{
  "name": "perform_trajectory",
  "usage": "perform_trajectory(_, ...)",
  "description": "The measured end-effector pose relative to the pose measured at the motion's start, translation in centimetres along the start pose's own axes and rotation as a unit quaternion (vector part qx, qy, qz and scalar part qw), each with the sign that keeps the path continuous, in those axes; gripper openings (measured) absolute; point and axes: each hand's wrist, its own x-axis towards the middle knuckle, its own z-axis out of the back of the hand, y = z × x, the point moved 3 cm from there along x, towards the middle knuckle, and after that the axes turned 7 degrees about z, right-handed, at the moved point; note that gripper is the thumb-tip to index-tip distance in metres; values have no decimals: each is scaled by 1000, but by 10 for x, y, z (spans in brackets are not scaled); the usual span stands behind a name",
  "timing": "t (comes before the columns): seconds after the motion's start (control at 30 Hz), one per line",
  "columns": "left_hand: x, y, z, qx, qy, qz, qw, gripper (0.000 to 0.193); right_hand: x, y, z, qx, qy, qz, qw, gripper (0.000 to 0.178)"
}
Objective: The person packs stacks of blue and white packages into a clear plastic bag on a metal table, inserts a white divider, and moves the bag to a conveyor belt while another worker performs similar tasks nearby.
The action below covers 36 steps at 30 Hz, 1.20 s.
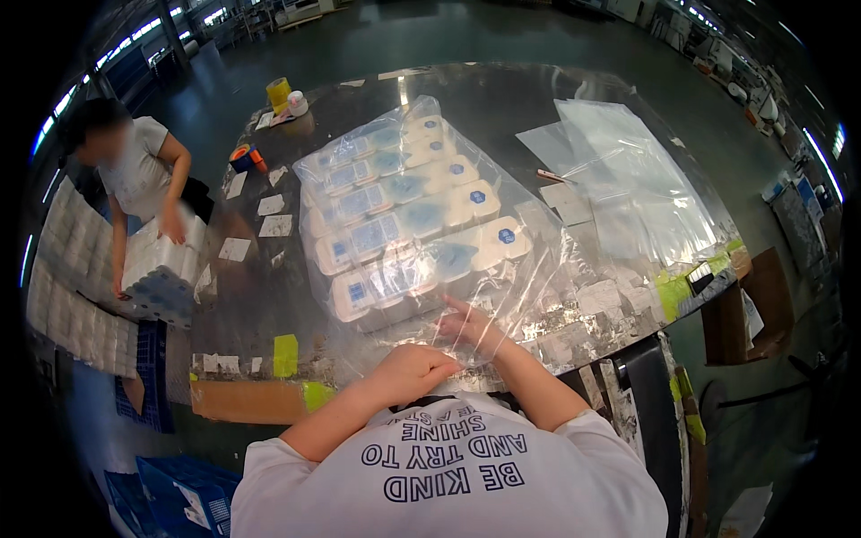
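Note:
A large clear plastic bag (547, 247) lies over several white packs (408, 260) with blue labels, set in slanting rows on the table in front of me. At the near edge of the bag, my left hand (414, 369) is closed, with its fingers pinching the plastic. Just to the right, my right hand (471, 326) is behind the clear film, its fingers apart and pointing toward the nearest pack. It appears to be inside the bag's mouth, close to that pack. Film glare blurs the fingertips.
Flat clear bags (641, 193) are stacked at the table's right, beside a box cutter (551, 176). Tape rolls (279, 92) stand at the far left. A co-worker (143, 170) handles white packs at left. An open cardboard box (749, 305) sits off the right edge.

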Motion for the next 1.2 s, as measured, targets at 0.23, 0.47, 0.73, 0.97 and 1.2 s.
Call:
perform_trajectory(0.23, 21, 128, -58, -28, -72, 152, 985, 31, -41, 41, 116, 335, -230, 217, 888, 55)
perform_trajectory(0.47, 38, 170, -53, 44, -225, 173, 958, 29, -75, 29, 144, 270, -269, 155, 911, 48)
perform_trajectory(0.73, 47, 165, -59, 176, -206, 165, 948, 26, -80, -47, 184, -290, -376, 62, 878, 35)
perform_trajectory(0.97, 32, 164, -71, 193, -286, 105, 932, 12, -96, -33, 142, -644, -313, 63, 695, 34)
perform_trajectory(1.2, 36, 173, -70, 177, -320, 91, 926, 11, -98, -22, 114, -653, -329, 60, 680, 34)
